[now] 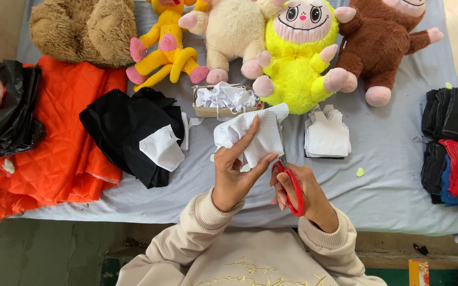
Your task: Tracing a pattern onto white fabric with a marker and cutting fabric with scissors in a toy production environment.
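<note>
Left hand pinches a small piece of white fabric between thumb and fingers and holds it up above the near edge of the table, which is covered with a grey-blue cloth. Right hand is closed through the handles of red scissors, and the blades meet the right edge of the fabric, very near to the left fingertips. I think the main risk is there: if the fabric slips or folds in the pinch, the cut can run crooked, or the blade can nip a finger. Cut scraps could also fall off the table edge to the floor. Just behind the fabric stands a small box of white pieces, to its right a stack of white cut pieces, to its left black fabric, and a row of plush toys sits further back.
</note>
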